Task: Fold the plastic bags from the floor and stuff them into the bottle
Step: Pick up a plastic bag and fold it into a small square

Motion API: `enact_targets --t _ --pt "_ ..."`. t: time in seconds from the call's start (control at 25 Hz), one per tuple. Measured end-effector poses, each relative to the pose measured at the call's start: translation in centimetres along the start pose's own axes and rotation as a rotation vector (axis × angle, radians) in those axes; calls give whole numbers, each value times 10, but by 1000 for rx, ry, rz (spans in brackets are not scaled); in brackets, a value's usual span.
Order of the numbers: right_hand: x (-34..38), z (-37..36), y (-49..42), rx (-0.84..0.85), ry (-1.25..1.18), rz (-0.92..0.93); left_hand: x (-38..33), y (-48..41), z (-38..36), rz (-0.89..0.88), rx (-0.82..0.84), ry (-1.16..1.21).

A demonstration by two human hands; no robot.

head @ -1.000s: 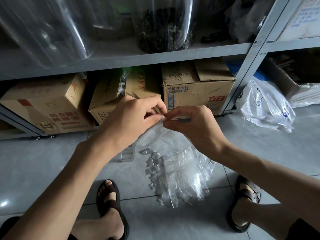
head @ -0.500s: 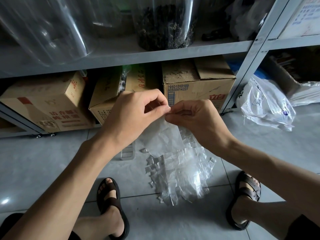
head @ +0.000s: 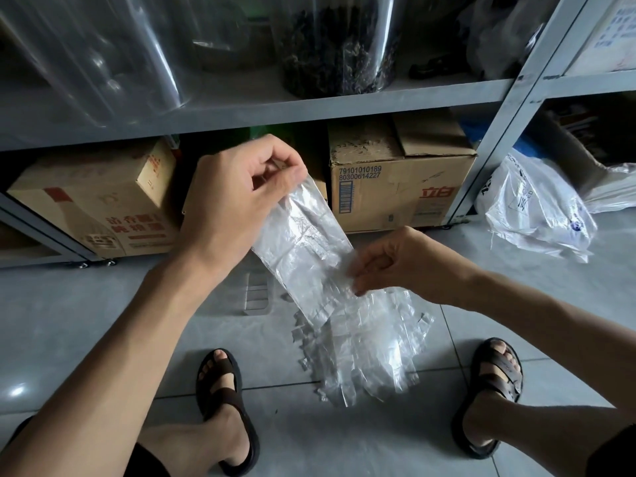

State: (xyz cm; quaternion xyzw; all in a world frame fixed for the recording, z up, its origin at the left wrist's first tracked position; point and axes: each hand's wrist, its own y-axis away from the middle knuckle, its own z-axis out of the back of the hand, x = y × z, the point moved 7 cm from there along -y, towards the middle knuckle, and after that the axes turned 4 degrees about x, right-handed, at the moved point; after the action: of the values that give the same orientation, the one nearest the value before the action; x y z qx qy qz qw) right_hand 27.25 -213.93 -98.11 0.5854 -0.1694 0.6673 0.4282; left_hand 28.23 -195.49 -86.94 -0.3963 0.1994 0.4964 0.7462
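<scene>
While the clear plastic bag [head: 303, 242] hangs stretched on a slant in the air, well above the floor, the step in hand looks like smoothing it flat before the first fold. The left hand [head: 237, 201] pinches its upper end between thumb and fingers. The right hand [head: 395, 266] has its fingers curled onto the lower end, seemingly pinching it too.

To do this well, I judge the film should stay lightly stretched so that trapped air leaves and the long edges line up (thin film like this clings and creases readily). It should then be folded lengthwise into a narrow strip, since only something slim will pass a bottle neck. Pulling too hard risks tearing or warping it.

Below the hands, the pile of bags [head: 364, 349] lies loose on the tiled floor [head: 86, 321], so much of the task looks undone. A clear ribbed container [head: 256, 292], possibly the bottle, rests on the floor just behind the pile, partly hidden by the held bag. Cardboard boxes [head: 395, 187] sit under the metal shelf [head: 309, 108] beyond.
</scene>
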Motion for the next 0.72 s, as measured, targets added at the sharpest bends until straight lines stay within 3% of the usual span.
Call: enact_targets --t 0.2,0.32,0.44,0.56,0.72 --pt "28 -6 3 39 -243 115 -5 3 -26 -15 184 29" --pt "35 -8 2 -22 -300 124 -1 5 -36 33 248 65" --pt "29 -5 2 -79 -388 63 29 13 -41 398 211 279" --pt "20 4 2 -113 -560 -11 48 37 -61 827 281 678" --pt "12 15 3 -191 -677 -59 42 47 -71 887 326 860"
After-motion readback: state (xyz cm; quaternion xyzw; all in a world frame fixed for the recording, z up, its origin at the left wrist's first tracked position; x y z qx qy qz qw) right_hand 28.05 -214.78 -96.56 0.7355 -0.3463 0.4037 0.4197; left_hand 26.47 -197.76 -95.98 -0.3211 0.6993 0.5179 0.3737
